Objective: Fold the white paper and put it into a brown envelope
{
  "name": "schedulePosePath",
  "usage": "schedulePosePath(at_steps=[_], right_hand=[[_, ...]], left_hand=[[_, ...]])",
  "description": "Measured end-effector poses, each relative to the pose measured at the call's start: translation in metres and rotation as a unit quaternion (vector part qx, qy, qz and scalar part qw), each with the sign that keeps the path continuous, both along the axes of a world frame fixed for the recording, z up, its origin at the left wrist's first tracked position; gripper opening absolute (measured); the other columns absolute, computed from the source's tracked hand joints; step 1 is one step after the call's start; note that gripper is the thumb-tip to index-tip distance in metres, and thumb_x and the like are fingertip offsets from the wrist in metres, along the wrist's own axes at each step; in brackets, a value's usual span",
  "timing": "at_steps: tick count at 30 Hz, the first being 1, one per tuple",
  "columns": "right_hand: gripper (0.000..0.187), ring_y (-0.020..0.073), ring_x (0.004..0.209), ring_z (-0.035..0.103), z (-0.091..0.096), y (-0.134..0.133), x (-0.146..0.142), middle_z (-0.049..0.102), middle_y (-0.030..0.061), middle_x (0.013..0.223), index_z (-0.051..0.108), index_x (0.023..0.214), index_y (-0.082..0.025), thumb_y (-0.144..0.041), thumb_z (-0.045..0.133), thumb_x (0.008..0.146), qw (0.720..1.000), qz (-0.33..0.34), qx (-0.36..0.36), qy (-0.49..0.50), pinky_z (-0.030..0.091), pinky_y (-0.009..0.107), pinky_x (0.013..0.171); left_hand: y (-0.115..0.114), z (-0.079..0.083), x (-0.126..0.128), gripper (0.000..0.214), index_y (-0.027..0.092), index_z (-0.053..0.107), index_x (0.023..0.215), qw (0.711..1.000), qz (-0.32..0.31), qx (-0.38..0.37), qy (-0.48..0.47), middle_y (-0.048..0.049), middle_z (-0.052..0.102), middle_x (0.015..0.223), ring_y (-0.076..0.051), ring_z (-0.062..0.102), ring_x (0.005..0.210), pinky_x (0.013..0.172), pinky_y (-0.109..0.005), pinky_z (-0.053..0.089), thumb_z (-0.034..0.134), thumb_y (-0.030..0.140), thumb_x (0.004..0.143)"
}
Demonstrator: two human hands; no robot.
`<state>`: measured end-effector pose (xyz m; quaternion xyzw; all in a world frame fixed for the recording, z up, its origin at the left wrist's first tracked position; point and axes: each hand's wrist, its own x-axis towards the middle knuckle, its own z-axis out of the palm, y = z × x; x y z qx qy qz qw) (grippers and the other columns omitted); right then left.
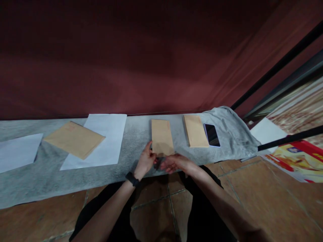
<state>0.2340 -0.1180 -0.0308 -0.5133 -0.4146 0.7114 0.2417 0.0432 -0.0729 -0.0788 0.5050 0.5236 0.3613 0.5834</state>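
A small brown envelope (162, 136) lies lengthwise on the grey cloth (136, 134) right in front of me. My left hand (145, 162), with a black band on its wrist, pinches the envelope's near left corner. My right hand (174, 162) rests at the near edge of the same envelope, fingers curled toward it; whether it grips the paper is unclear. A second stack of brown envelopes (195, 130) lies just to the right, apart from both hands.
A dark phone (212, 134) lies next to the right stack. A larger brown envelope (74, 139) rests on a white sheet (106, 134) at left; another white sheet (17, 151) lies farther left. A dark red curtain hangs behind. Tiled floor below; a printed poster (297, 158) at right.
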Motion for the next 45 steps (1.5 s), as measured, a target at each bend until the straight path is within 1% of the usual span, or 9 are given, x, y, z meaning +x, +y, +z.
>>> schedulePosePath(at_steps=[3, 7, 11, 16, 19, 23, 29, 40, 45], right_hand=[[0.048, 0.0212, 0.103, 0.072, 0.0, 0.006, 0.0, 0.074, 0.0098, 0.119, 0.073, 0.112, -0.02, -0.051, 0.039, 0.1, 0.978, 0.006, 0.186, -0.095, 0.057, 0.041, 0.094], [0.047, 0.0197, 0.144, 0.043, -0.02, 0.018, -0.004, 0.049, 0.0055, 0.154, 0.054, 0.143, -0.024, -0.043, 0.032, 0.106, 0.847, 0.089, 0.432, -0.296, 0.033, 0.047, 0.122], [0.049, 0.02, 0.151, 0.028, -0.041, 0.035, -0.004, 0.033, 0.0051, 0.163, 0.042, 0.152, -0.025, -0.041, 0.031, 0.107, 0.736, 0.201, 0.498, -0.411, 0.023, 0.047, 0.126], [0.05, 0.0197, 0.153, 0.024, -0.047, 0.081, -0.001, 0.025, 0.0021, 0.166, 0.035, 0.155, -0.026, -0.04, 0.025, 0.108, 0.693, 0.228, 0.516, -0.449, 0.019, 0.045, 0.127], [0.052, 0.0201, 0.153, 0.022, -0.049, 0.116, 0.0, 0.023, 0.0026, 0.166, 0.031, 0.157, -0.025, -0.041, 0.025, 0.107, 0.685, 0.212, 0.505, -0.481, 0.016, 0.044, 0.127], [0.057, 0.0211, 0.154, 0.022, -0.052, 0.154, 0.001, 0.023, 0.0067, 0.166, 0.028, 0.158, -0.02, -0.044, 0.024, 0.107, 0.683, 0.181, 0.494, -0.507, 0.016, 0.044, 0.127], [0.058, 0.0259, 0.152, 0.025, -0.055, 0.173, -0.004, 0.024, 0.0107, 0.165, 0.03, 0.157, -0.015, -0.042, 0.025, 0.106, 0.69, 0.116, 0.469, -0.54, 0.017, 0.048, 0.126], [0.06, 0.0195, 0.155, 0.017, -0.058, 0.087, 0.007, 0.02, 0.01, 0.166, 0.017, 0.16, -0.015, -0.041, 0.024, 0.107, 0.696, 0.181, 0.49, -0.493, 0.017, 0.044, 0.127], [0.058, 0.0193, 0.154, 0.02, -0.055, 0.044, 0.011, 0.023, 0.0104, 0.165, 0.02, 0.16, -0.016, -0.04, 0.025, 0.107, 0.694, 0.184, 0.509, -0.475, 0.021, 0.045, 0.126]], left_hand=[[-0.003, -0.001, -0.001, 0.072, 0.017, 0.036, 0.149, 0.995, -0.031, 0.033, 0.084, 0.0045, 0.062, 0.07, -0.012, 0.058, 0.046, 0.049, -0.025, 0.047, 0.053, 0.013, 0.08], [-0.01, 0.015, -0.003, 0.049, 0.02, 0.055, 0.135, 0.94, -0.067, 0.14, 0.303, -0.0053, 0.071, 0.086, -0.019, 0.067, 0.067, 0.065, -0.032, 0.053, 0.052, 0.016, 0.086], [-0.019, 0.028, -0.001, 0.029, 0.019, 0.066, 0.117, 0.837, -0.084, 0.262, 0.474, -0.0129, 0.07, 0.105, -0.027, 0.069, 0.091, 0.08, -0.039, 0.054, 0.05, 0.018, 0.092], [-0.025, 0.02, 0.005, 0.036, 0.018, 0.063, 0.121, 0.787, -0.159, 0.382, 0.458, -0.0116, 0.065, 0.128, -0.025, 0.061, 0.119, 0.105, -0.041, 0.049, 0.044, 0.008, 0.092], [-0.028, 0.01, 0.005, 0.046, 0.023, 0.055, 0.136, 0.764, -0.207, 0.421, 0.442, -0.0072, 0.055, 0.146, -0.023, 0.048, 0.138, 0.115, -0.043, 0.04, 0.041, 0.009, 0.095], [-0.031, 0.001, 0.001, 0.045, 0.031, 0.047, 0.146, 0.747, -0.254, 0.44, 0.43, -0.0011, 0.043, 0.158, -0.025, 0.035, 0.148, 0.123, -0.049, 0.027, 0.045, 0.032, 0.101], [-0.028, 0.003, -0.002, 0.048, 0.033, 0.042, 0.15, 0.739, -0.307, 0.44, 0.406, 0.0006, 0.035, 0.162, -0.021, 0.03, 0.151, 0.125, -0.045, 0.021, 0.038, 0.044, 0.103], [-0.019, 0.008, -0.009, 0.055, 0.027, 0.035, 0.154, 0.742, -0.379, 0.391, 0.392, -0.004, 0.032, 0.164, -0.022, 0.022, 0.153, 0.125, -0.045, 0.018, 0.04, 0.043, 0.102], [-0.003, 0.016, -0.012, 0.041, 0.027, 0.058, 0.136, 0.802, -0.375, 0.361, 0.294, -0.0028, 0.056, 0.148, -0.018, 0.045, 0.142, 0.12, -0.04, 0.032, 0.045, 0.024, 0.098]])
